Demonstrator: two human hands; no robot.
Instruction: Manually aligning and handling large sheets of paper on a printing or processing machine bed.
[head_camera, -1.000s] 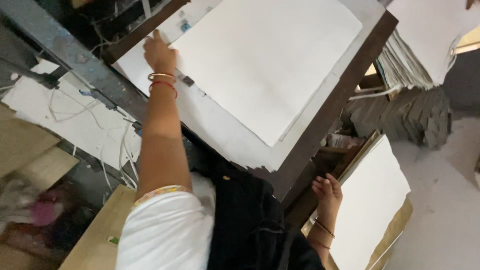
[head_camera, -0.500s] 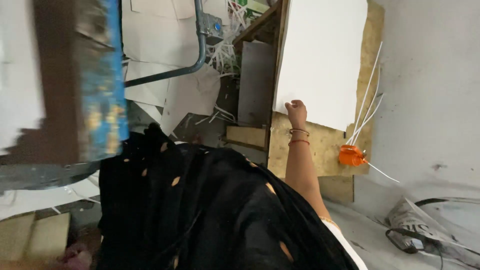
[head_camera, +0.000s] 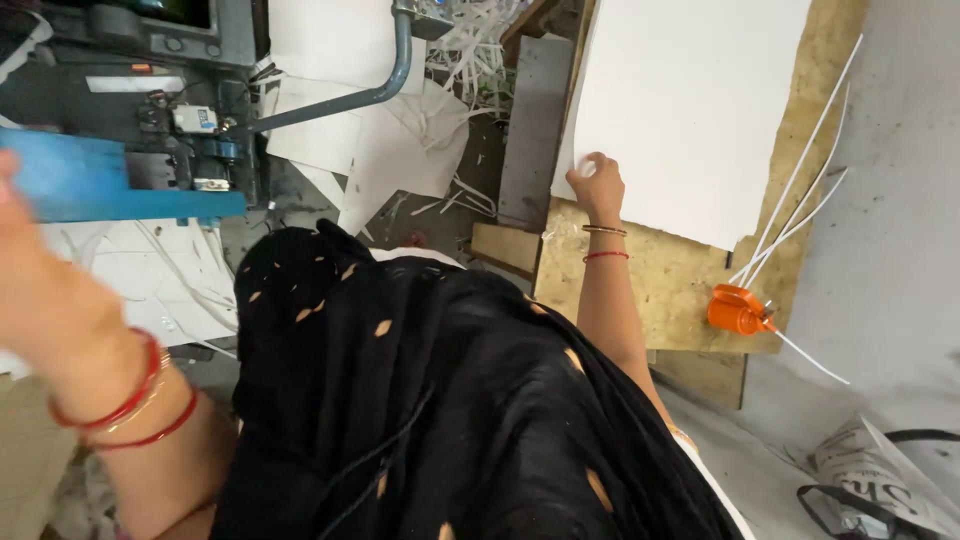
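A stack of large white sheets (head_camera: 690, 110) lies on a chipboard panel (head_camera: 660, 285) at the upper right. My right hand (head_camera: 595, 182) reaches out over my black dotted garment (head_camera: 430, 400) and pinches the lower left corner of the sheets. Thin bangles and a red thread circle that wrist. My left hand (head_camera: 35, 270) is raised close to the camera at the left edge, blurred, with red bangles on the wrist. Its fingers run out of view, so what it holds cannot be told.
A blue machine part (head_camera: 130, 190) and a grey bent pipe (head_camera: 395, 75) stand at the upper left, with paper offcuts (head_camera: 400, 140) beneath. An orange plastic object (head_camera: 735, 308) with white strips lies beside the panel. A grey board (head_camera: 530, 130), a wooden block (head_camera: 505, 248) and a newspaper (head_camera: 880, 480) lie around.
The view has swung from the work table down to the floor stack. My right hand stays at the sheets' corner. My left arm has left the table and now hangs blurred at the left.
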